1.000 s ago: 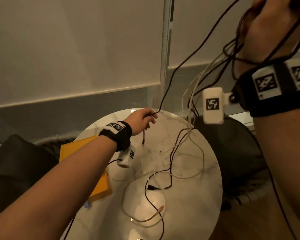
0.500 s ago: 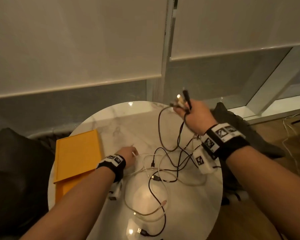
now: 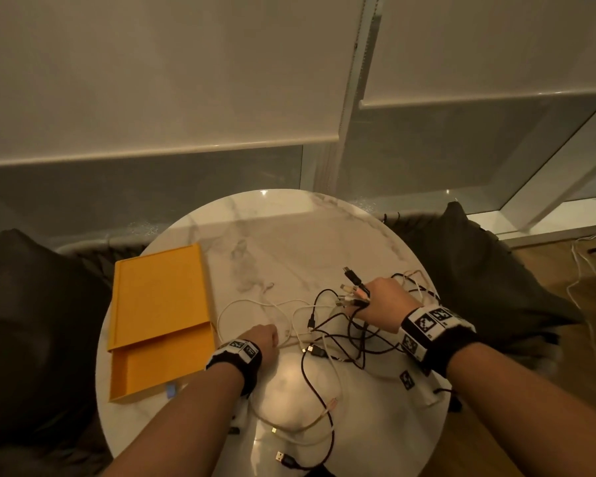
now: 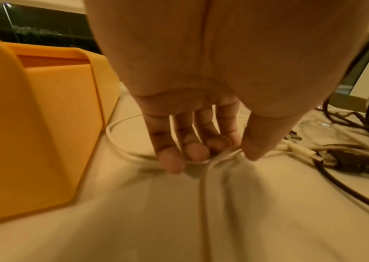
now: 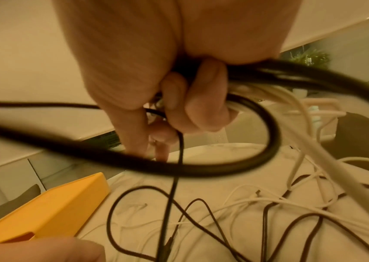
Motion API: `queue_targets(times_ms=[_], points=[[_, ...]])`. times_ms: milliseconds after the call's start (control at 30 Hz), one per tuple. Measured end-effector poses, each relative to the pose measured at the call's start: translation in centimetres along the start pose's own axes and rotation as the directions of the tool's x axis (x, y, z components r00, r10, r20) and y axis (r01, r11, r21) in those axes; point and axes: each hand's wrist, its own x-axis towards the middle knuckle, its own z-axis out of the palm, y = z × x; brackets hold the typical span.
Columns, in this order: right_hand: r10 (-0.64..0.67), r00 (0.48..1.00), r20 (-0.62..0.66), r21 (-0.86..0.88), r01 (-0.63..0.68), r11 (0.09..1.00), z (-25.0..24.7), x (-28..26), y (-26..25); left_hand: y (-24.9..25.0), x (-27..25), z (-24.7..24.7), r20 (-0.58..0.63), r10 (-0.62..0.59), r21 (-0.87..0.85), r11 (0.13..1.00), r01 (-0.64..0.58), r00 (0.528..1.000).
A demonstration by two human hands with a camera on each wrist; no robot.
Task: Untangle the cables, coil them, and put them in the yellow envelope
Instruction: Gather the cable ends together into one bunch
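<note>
A tangle of black and white cables (image 3: 327, 335) lies across the round marble table (image 3: 283, 235). My right hand (image 3: 381, 304) grips a bundle of cable ends (image 3: 353, 292), plugs sticking out past the fingers; black and white cords (image 5: 257, 109) loop from its fist. My left hand (image 3: 260, 340) pinches a white cable (image 4: 212, 157) between thumb and fingertips (image 4: 196, 152) down at the tabletop. The yellow envelope (image 3: 159, 304) lies flat at the table's left, its open end (image 3: 159, 370) toward me.
Dark cushioned seats (image 3: 31, 321) flank the table on both sides. Loose plugs (image 3: 284, 457) lie near the table's front edge. Window blinds (image 3: 152, 80) hang behind. Wooden floor with a white cord (image 3: 582, 270) is at right.
My right hand came down from high overhead to the table's right side with the cable ends. My left hand dropped from mid-air to the tabletop and took a white cable.
</note>
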Motion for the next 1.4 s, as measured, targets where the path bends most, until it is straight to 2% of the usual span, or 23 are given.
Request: queue_targets(times_ms=[67, 200, 300, 433, 500, 633, 700, 833, 933, 1000, 1100, 1200, 1267, 1333, 1400], points=[[-0.001, 1.0, -0.011, 0.048, 0.002, 0.999, 0.2, -0.1, -0.2, 0.2, -0.3, -0.6, -0.054, -0.008, -0.097, 0.995, 0.003, 0.998], [-0.02, 0.997, -0.074, 0.171, 0.032, 0.985, 0.4, -1.0, -1.1, 1.1, -0.2, -2.4, -0.243, -0.011, -0.246, 0.968, -0.05, 0.97], [0.005, 0.991, -0.133, 0.232, 0.026, 0.972, 0.2, -1.5, -1.2, 1.6, 0.7, -3.3, -0.236, 0.016, -0.248, 0.966, -0.076, 0.972], [0.006, 0.997, -0.081, 0.271, 0.016, 0.963, -0.1, -2.0, -0.7, 2.2, 1.4, -3.4, -0.267, -0.014, -0.409, 0.907, -0.1, 0.964], [0.01, 0.997, -0.073, 0.286, 0.011, 0.958, -0.1, -2.3, -0.4, 2.6, 1.6, -3.4, -0.271, 0.011, -0.469, 0.872, -0.142, 0.963], [0.019, 0.997, -0.077, 0.27, 0.003, 0.963, 0.0, -2.7, 0.3, 3.3, 2.5, -3.4, -0.203, 0.067, -0.369, 0.919, -0.14, 0.977], [0.014, 0.996, -0.087, 0.286, 0.012, 0.958, -0.1, -2.9, 0.7, 3.6, 2.3, -3.6, -0.26, 0.049, -0.36, 0.922, -0.144, 0.964], [0.056, 0.981, -0.188, 0.383, 0.021, 0.924, -0.7, -3.4, 1.6, 4.0, 1.6, -5.0, -0.385, 0.082, -0.369, 0.899, -0.235, 0.919], [0.086, 0.97, -0.226, 0.503, 0.041, 0.863, -1.6, -3.7, 1.9, 4.5, 0.2, -6.8, -0.443, 0.106, -0.414, 0.856, -0.308, 0.89], [0.127, 0.945, -0.3, 0.561, 0.067, 0.825, -2.5, -3.9, 1.9, 5.0, -1.2, -8.3, -0.484, 0.14, -0.459, 0.799, -0.387, 0.864], [0.181, 0.861, -0.476, 0.659, 0.213, 0.721, -4.9, -4.5, 1.3, 5.8, -3.8, -10.8, -0.548, 0.142, -0.503, 0.732, -0.46, 0.824], [0.261, 0.793, -0.55, 0.751, 0.333, 0.57, -7.9, -5.4, 0.6, 6.6, -6.3, -13.0, -0.606, 0.15, -0.514, 0.676, -0.528, 0.781], [0.27, 0.806, -0.527, 0.798, 0.36, 0.483, -8.9, -6.1, 0.0, 7.3, -7.9, -14.2, -0.644, 0.178, -0.514, 0.619, -0.593, 0.744], [0.218, 0.857, -0.467, 0.845, 0.36, 0.396, -8.8, -6.7, -0.8, 8.2, -9.5, -15.0, -0.67, 0.212, -0.518, 0.554, -0.652, 0.712], [0.128, 0.911, -0.391, 0.865, 0.316, 0.39, -7.6, -6.9, -1.4, 9.2, -11.1, -15.3, -0.688, 0.245, -0.511, 0.505, -0.696, 0.683]])
